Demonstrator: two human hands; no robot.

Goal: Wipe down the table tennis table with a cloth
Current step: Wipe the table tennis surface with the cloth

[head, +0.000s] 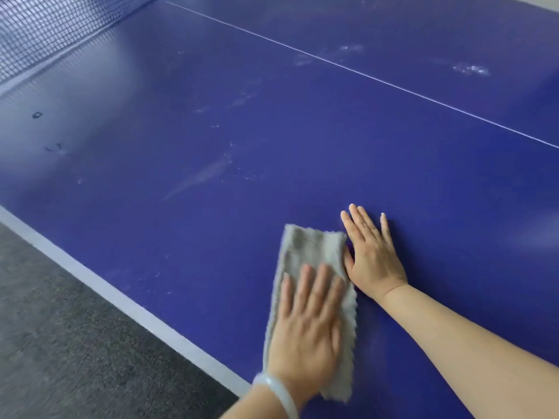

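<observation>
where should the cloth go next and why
Probably slide the left hand, which presses flat on the grey cloth, forward and to the left toward the whitish streak. That smear and the specks around it show on the blue table just beyond the cloth. The right hand rests flat on the table beside the cloth.

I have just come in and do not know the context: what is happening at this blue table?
A person is wiping the table tennis table with a grey cloth. The left hand presses flat on the cloth, near the white side line. The right hand lies flat on the bare surface just beside the cloth. Pale dusty smears show farther ahead, toward the net, not yet wiped.
</observation>
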